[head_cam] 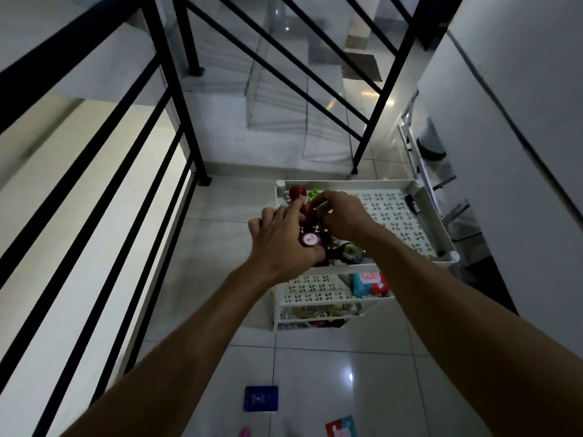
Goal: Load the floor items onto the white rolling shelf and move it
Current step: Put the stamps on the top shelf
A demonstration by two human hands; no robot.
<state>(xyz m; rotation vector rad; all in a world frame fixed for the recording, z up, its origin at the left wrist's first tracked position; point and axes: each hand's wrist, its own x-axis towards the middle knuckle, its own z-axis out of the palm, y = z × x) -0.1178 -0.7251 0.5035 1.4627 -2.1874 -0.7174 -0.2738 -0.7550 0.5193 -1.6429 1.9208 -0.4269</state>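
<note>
The white rolling shelf [419,200] stands on the tiled floor with a perforated top tray. My left hand [280,238] grips a dark red bottle with a pink-marked cap [309,239] over the tray's left end. My right hand [342,212] holds a green-topped item [315,194] beside another red-capped bottle [297,191]. A black object [413,204] lies at the tray's right end. A red and teal packet [369,283] sits on the tier below. On the floor near me lie a blue packet [261,398], a red and teal packet [341,427] and a pink item [245,433].
A black metal stair railing [186,89] runs along the left and behind the shelf, with steps going down beyond it. A white wall [520,121] and a metal rack [441,171] stand close on the right. Glossy tiles lie between me and the shelf.
</note>
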